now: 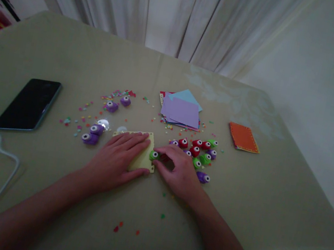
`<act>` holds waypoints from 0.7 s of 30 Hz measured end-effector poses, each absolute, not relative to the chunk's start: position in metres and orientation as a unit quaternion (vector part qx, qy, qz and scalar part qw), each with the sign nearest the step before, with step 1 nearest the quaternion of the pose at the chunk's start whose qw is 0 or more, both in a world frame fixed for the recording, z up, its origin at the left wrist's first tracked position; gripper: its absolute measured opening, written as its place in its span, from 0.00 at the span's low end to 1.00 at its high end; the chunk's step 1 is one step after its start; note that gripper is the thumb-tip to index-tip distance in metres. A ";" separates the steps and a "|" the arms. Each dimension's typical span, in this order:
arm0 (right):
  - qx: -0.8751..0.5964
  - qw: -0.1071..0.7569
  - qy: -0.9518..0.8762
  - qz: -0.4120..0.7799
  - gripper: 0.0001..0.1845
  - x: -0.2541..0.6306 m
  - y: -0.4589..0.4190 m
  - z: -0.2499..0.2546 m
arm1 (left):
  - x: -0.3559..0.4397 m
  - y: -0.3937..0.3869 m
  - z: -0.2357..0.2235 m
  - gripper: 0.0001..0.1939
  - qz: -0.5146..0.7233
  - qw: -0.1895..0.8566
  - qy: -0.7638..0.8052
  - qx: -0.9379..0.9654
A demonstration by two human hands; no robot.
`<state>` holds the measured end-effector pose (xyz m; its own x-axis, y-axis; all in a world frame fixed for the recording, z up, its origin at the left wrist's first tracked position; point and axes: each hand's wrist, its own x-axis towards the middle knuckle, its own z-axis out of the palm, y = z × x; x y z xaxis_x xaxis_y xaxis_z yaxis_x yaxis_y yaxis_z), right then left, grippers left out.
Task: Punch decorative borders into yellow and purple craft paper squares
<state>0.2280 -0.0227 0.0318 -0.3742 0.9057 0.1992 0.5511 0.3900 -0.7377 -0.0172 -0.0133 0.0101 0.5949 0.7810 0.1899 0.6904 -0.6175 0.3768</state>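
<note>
Left hand (pixel 120 154), flattened wide, presumably steadies the yellow paper (pixel 141 161); right hand (pixel 178 171) pinches a green craft punch (pixel 153 155) at its three-o'clock edge.

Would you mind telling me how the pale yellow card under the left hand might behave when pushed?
It is likely light, since the pale yellow card looks thin. Its perforated edge may bend a little. Lying flat, it might slide if pushed without the left hand on top.
</note>
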 end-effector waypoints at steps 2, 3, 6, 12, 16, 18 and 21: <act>-0.460 0.302 -0.782 0.294 0.13 0.229 -0.022 0.031 | -0.018 -0.013 0.009 0.36 0.164 0.134 0.415 0.885; -0.454 0.300 -0.785 0.295 0.13 0.229 -0.021 0.031 | -0.018 -0.013 0.009 0.35 0.161 0.134 0.415 0.886; -0.443 0.299 -0.791 0.297 0.14 0.231 -0.020 0.030 | -0.018 -0.013 0.007 0.34 0.154 0.134 0.416 0.886; -0.442 0.307 -0.787 0.302 0.15 0.231 -0.020 0.030 | -0.020 -0.013 0.006 0.36 0.150 0.136 0.413 0.888; -0.446 0.307 -0.784 0.304 0.15 0.231 -0.020 0.029 | -0.019 -0.013 0.005 0.36 0.148 0.131 0.414 0.889; -0.446 0.308 -0.784 0.303 0.14 0.231 -0.020 0.029 | -0.019 -0.013 0.005 0.36 0.146 0.129 0.414 0.889; -0.452 0.310 -0.781 0.301 0.13 0.231 -0.021 0.030 | -0.019 -0.012 0.006 0.36 0.146 0.134 0.415 0.888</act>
<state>0.2308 -0.0209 0.0299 -0.4000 0.8917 0.2119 0.5190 0.4110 -0.7495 -0.0191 -0.0124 0.0058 0.6126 0.7763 0.1486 0.6976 -0.6194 0.3600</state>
